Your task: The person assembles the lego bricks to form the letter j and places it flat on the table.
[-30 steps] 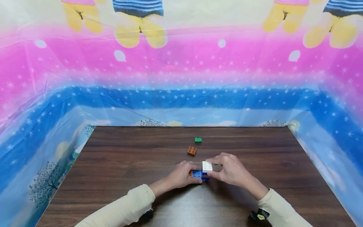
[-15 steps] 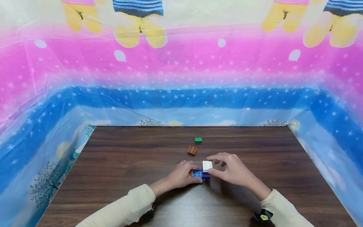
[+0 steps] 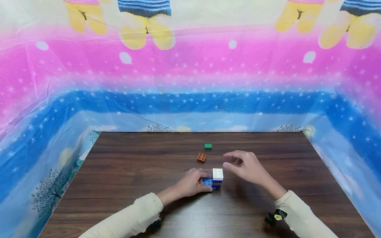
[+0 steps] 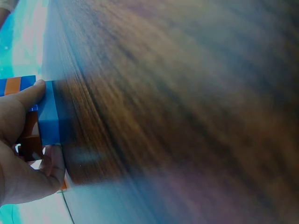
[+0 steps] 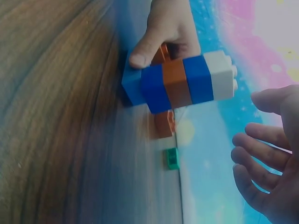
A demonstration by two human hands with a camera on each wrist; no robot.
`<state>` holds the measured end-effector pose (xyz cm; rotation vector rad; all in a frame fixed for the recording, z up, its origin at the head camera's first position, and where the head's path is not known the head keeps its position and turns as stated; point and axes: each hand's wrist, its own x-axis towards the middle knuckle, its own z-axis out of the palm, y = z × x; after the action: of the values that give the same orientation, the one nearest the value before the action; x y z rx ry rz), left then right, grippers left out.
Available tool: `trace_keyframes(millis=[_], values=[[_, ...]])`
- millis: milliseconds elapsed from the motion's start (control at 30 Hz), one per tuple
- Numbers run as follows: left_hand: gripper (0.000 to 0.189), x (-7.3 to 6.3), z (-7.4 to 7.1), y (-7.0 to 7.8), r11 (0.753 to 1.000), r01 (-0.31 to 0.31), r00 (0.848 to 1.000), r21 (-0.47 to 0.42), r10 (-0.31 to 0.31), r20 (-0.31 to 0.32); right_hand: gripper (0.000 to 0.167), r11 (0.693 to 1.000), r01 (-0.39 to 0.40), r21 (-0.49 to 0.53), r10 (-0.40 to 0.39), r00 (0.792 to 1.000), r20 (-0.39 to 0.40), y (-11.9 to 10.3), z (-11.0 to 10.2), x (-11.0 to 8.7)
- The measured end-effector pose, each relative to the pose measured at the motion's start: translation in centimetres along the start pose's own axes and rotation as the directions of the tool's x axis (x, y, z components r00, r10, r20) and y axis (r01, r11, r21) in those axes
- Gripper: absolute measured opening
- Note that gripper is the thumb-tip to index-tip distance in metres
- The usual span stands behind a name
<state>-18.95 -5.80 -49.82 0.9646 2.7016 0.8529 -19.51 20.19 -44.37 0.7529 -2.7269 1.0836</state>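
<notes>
My left hand (image 3: 191, 183) holds a light blue toy building brick (image 3: 206, 182) on the table, thumb on the near side and fingers behind. An orange-brown brick (image 4: 32, 144) sits on its left end, partly hidden by the hand. At its right end rises a stack: a dark blue brick (image 5: 155, 88), an orange-brown brick (image 5: 176, 84), another dark blue brick (image 5: 198, 79), and a white brick (image 3: 217, 174) on top with bare studs. Up and to the right of the stack is my right hand (image 3: 248, 168), fingers loosely bent, holding nothing and apart from the bricks.
Beyond the stack lie a loose orange-brown brick (image 3: 201, 157) and, farther back, a small green brick (image 3: 208, 146). The dark wood table (image 3: 134, 165) meets a printed cloth backdrop (image 3: 190, 102) at its back and sides.
My right hand has let go of the white brick and lifted away up and to the right. The white brick stays on the stack. The left hand has kept its hold.
</notes>
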Motion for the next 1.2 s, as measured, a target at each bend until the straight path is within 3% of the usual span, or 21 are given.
trace_keyframes(millis=[233, 600, 833, 1000, 1200], values=[[0.045, 0.0, 0.0, 0.1, 1.000, 0.001, 1.000, 0.008, -0.001, -0.002, 0.035, 0.999, -0.049, 0.009, 0.048, 0.999, 0.014, 1.1, 0.3, 1.2], [0.045, 0.0, 0.0, 0.0, 1.000, 0.003, 1.000, -0.001, -0.003, 0.000, 0.045, 1.000, -0.010, 0.027, 0.008, 0.998, 0.070, 3.4, 2.4, 3.6], [0.044, 0.0, 0.1, -0.1, 1.000, -0.005, 1.000, 0.006, 0.005, 0.004, 0.048, 1.000, 0.003, 0.016, -0.004, 0.995, 0.102, 3.8, 4.1, 4.8], [0.044, 0.0, 0.1, -0.1, 1.000, -0.008, 1.000, 0.007, 0.008, 0.001, 0.049, 0.999, -0.028, -0.022, 0.029, 0.995, 0.090, 3.9, 5.4, 5.7], [0.045, 0.0, 0.1, -0.1, 1.000, -0.014, 1.000, -0.003, 0.014, 0.003, 0.051, 0.999, -0.054, 0.003, 0.054, 0.991, 0.120, 4.1, 6.6, 6.5]])
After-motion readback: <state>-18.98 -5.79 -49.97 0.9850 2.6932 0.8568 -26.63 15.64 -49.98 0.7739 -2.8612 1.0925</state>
